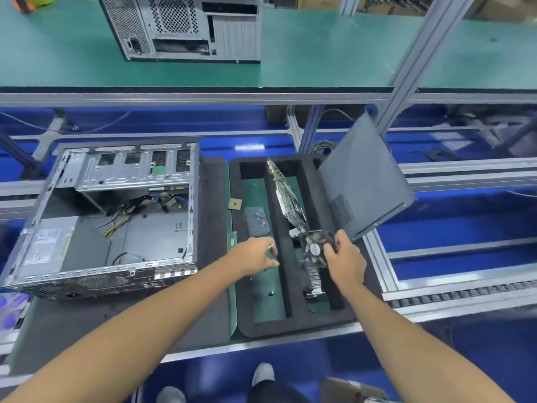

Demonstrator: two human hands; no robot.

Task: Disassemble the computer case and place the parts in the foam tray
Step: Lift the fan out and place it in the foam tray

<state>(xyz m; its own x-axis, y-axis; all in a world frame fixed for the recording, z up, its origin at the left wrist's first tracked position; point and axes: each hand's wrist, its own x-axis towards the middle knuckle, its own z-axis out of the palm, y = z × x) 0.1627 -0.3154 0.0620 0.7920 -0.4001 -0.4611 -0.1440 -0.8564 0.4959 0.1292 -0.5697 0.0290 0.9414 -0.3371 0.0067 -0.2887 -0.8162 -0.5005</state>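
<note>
Open case [113, 219] lies on its side at worktop left, foam tray [293, 321] just right of it. Right hand [345, 257] grips fan [315, 248] over tray's right slot, above heatsink [313, 279]; board [287, 196] leans in that slot. Left hand [255, 255] pinches a small item over left slot. Side panel [363, 178] leans at tray's right edge.

The open computer case [110, 216] at left centre is bare sheet metal, silvery and faintly glossy, with perforated panels along its lower edge. The foam tray [293, 321] at lower centre is black, matt and coarse-pored. The side panel [363, 175] leaning at its right looks like dark grey painted metal, matt and finely textured. The fan [315, 248] is black plastic with a shiny round label. The surface [319, 53] across the top is smooth, matt green matting.
</note>
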